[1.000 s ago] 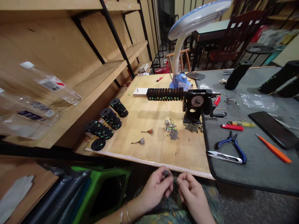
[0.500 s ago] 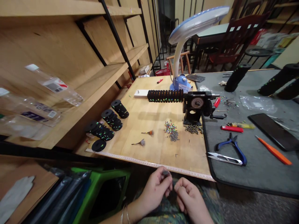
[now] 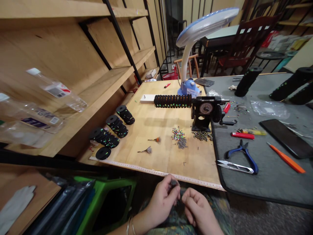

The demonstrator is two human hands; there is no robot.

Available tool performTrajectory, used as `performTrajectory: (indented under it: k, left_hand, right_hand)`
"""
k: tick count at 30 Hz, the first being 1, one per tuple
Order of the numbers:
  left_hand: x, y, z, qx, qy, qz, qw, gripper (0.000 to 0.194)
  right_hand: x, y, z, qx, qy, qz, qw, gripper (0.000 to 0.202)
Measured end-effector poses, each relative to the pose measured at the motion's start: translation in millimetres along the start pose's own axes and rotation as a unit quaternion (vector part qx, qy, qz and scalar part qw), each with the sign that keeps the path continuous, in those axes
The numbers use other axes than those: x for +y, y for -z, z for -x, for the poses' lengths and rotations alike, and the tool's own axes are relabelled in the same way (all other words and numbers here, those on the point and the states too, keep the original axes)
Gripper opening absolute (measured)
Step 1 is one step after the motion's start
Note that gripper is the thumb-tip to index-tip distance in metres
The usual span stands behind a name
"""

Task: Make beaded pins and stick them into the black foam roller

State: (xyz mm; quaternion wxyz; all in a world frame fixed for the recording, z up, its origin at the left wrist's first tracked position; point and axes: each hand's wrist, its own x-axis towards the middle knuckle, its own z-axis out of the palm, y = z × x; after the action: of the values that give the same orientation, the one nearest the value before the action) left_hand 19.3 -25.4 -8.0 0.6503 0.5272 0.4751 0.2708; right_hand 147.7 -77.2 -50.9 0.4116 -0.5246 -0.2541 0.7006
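Over my lap, just off the table's front edge, my left hand point(image 3: 164, 196) is closed in a pinch on a small dark grey piece point(image 3: 173, 182), whose kind I cannot make out. Close beside it on the right, my right hand point(image 3: 197, 206) has thumb and forefinger pressed together. Whatever they hold is hidden or too fine to see. On the wooden table ahead lie two small feathery tufts, one orange-tipped point(image 3: 156, 139) and one grey point(image 3: 146, 150). To their right are a pile of coloured beads point(image 3: 177, 133), grey bits point(image 3: 182, 143) and dark metal pieces point(image 3: 201, 135).
A black hand-cranked winder point(image 3: 204, 109) carries a wound black roll point(image 3: 172, 101). Black spools point(image 3: 114, 125) stand at the left. On the grey mat point(image 3: 234, 186) lie blue-handled pliers point(image 3: 244, 153), thread snips point(image 3: 236, 166), orange tweezers point(image 3: 286, 158) and a phone point(image 3: 285, 137). A lamp point(image 3: 187, 65) stands behind.
My right hand has shifted very slightly left and down, nearer my left hand. The left hand keeps its pinch on the dark grey piece; the things on the table stay put.
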Motion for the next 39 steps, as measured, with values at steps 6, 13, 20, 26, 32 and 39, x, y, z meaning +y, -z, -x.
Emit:
performTrajectory:
  k: [6, 13, 20, 26, 32, 39]
  left_hand:
    - [-1, 1.9, 2, -0.005, -0.028, -0.064, 0.998, 0.017]
    - [-3, 3.4, 1, -0.002, -0.033, -0.077, 0.996, 0.016]
    - [-5, 4.1, 2, -0.007, -0.042, -0.105, 0.994, 0.013]
    - [-3, 5.2, 4, -0.004, -0.066, -0.158, 0.985, 0.014]
    - [0, 6.8, 7, -0.011, -0.083, -0.187, 0.979, 0.015]
    - [2, 7.0, 7, -0.027, -0.09, -0.2, 0.975, 0.011]
  right_hand:
    - [0, 0, 0, 0.0, -0.006, -0.02, 1.0, 0.038]
    - [0, -1, 0, -0.004, -0.014, -0.022, 1.0, 0.036]
    - [-7, -3, 2, -0.005, -0.018, -0.028, 0.999, 0.037]
    - [-13, -5, 6, 0.007, 0.011, -0.053, 0.999, 0.038]
    - [-9, -2, 2, 0.005, 0.018, -0.034, 0.999, 0.05]
    - [-15, -4, 5, 0.008, 0.051, 0.001, 0.999, 0.056]
